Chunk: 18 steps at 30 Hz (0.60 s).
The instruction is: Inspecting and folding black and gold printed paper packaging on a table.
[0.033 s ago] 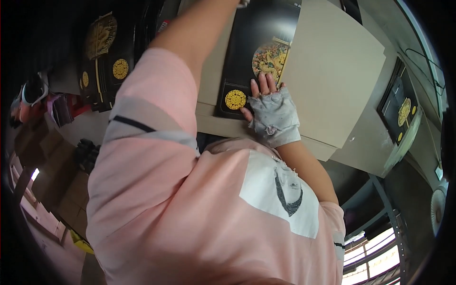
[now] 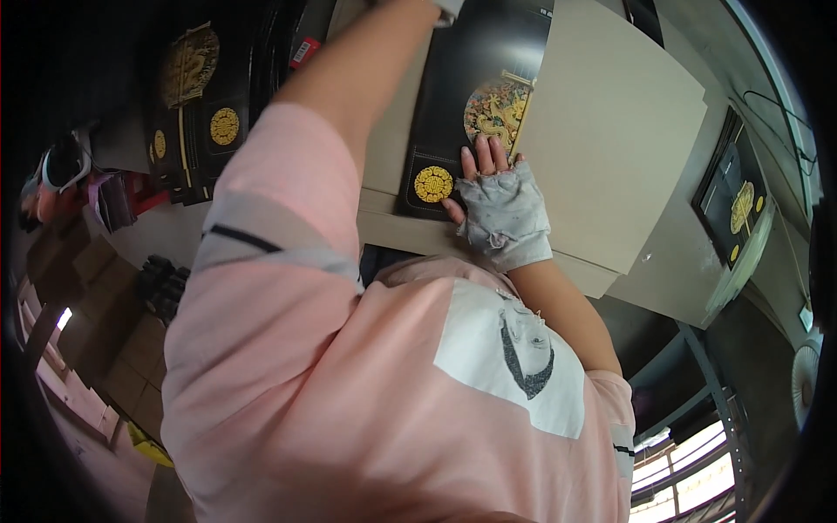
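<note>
A long black printed sheet, with a gold-and-coloured round dragon design and a yellow round emblem, lies on a large grey-beige board. My right hand, in a worn grey fingerless glove, rests palm down on the sheet's near right part, its bare fingers stretched over the lower edge of the dragon design. My left arm reaches far forward across the sheet's left side. Of my left hand only the grey glove's cuff shows at the top edge; its fingers are out of the picture, so what they touch is hidden.
More black sheets with gold designs stand at the left, near a small red label. Another black printed piece lies at the far right. Brown cartons are at lower left, a metal rack and a fan at lower right.
My left arm has shifted slightly, showing a little more glove cuff at the top and more of the red label. My right hand and the sheet stay almost in place.
</note>
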Each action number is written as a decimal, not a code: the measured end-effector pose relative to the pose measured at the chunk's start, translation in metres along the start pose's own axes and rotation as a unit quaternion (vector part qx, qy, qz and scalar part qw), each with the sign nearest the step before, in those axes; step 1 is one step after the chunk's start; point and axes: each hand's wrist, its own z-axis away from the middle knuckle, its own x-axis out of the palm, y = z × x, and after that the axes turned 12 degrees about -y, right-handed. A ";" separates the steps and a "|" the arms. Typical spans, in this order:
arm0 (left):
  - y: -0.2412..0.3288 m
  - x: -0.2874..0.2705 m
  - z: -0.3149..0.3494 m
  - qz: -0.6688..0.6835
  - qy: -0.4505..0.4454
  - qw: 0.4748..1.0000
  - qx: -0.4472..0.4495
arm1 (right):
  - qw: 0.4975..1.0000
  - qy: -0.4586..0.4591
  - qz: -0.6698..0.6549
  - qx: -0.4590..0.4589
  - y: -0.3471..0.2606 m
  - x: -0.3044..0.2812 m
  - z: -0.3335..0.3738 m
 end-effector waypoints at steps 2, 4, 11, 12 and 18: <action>0.009 -0.044 0.033 0.023 -0.138 0.990 0.004 | 1.000 0.008 0.018 0.004 0.002 -0.002 -0.003; 0.020 -0.079 0.072 0.003 -0.294 0.956 0.006 | 0.999 0.027 0.029 0.006 0.003 0.004 -0.002; 0.007 -0.009 0.265 0.008 -0.115 0.993 -0.038 | 0.995 0.082 0.047 -0.016 0.002 0.007 -0.001; 0.011 -0.018 0.284 0.018 -0.166 0.984 -0.060 | 0.995 0.083 0.049 -0.018 0.003 0.007 -0.001; 0.022 -0.043 0.356 0.050 -0.262 0.956 -0.125 | 0.995 0.084 0.056 -0.024 0.001 0.006 0.004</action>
